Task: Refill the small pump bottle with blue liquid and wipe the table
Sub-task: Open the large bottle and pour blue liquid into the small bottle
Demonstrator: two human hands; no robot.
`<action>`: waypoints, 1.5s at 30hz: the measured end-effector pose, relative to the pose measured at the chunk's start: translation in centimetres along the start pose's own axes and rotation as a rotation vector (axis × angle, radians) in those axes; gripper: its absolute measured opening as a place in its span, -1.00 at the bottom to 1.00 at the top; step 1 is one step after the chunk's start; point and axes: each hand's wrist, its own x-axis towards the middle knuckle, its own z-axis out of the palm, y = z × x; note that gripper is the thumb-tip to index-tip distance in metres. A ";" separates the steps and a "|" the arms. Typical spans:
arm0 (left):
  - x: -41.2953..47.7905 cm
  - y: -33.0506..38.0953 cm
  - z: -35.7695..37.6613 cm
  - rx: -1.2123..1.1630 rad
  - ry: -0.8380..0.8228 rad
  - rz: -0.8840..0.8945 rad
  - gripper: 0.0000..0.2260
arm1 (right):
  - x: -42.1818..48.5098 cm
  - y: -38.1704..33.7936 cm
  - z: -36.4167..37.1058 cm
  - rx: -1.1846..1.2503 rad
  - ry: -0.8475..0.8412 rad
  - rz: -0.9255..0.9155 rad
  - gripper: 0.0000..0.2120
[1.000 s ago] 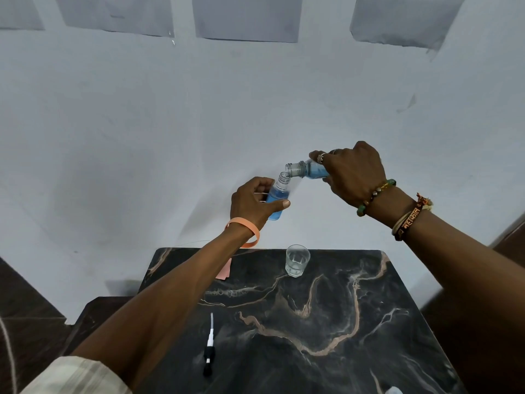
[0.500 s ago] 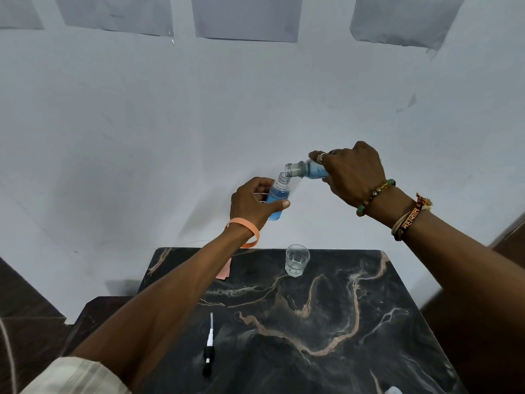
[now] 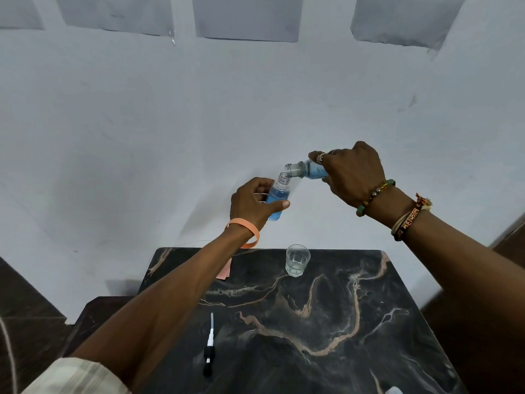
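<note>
Your left hand has its grip closed round the small pump bottle, thumb across the near side and fingers curled behind it. You're holding it up in the air over the far end of the worktop. The pump's off, so the neck is open. The bottle leans a little to the right and is blue nearly up to the shoulder.

Your right hand has a full wrap-around grip on the refill bottle, which is tipped almost onto its side with its open mouth pointing left. That mouth sits just above and beside the small bottle's neck. Can't tell if the two rims touch, and I can't make out a stream between them. Blue liquid shows inside the refill bottle's shoulder.

Down on the worktop, the pump head lies flat at the near left, its white dip tube pointing away from you. A clear glass stands upright near the far edge. A pink paper slip peeks out from behind your left forearm.
</note>
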 end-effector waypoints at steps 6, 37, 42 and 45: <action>0.0 -0.1 0.1 0.001 0.004 0.001 -0.58 | -0.1 0.0 0.0 -0.003 0.003 0.000 -0.56; -0.2 0.2 -0.1 -0.007 0.001 -0.002 -0.60 | -0.1 0.1 0.1 -0.005 0.006 -0.006 -0.56; -0.2 0.1 -0.1 0.002 0.005 0.000 -0.58 | 0.0 0.0 0.1 -0.013 0.003 -0.008 -0.57; -0.2 0.1 -0.1 0.005 0.008 -0.003 -0.57 | 0.0 -0.1 0.1 -0.014 0.005 -0.011 -0.57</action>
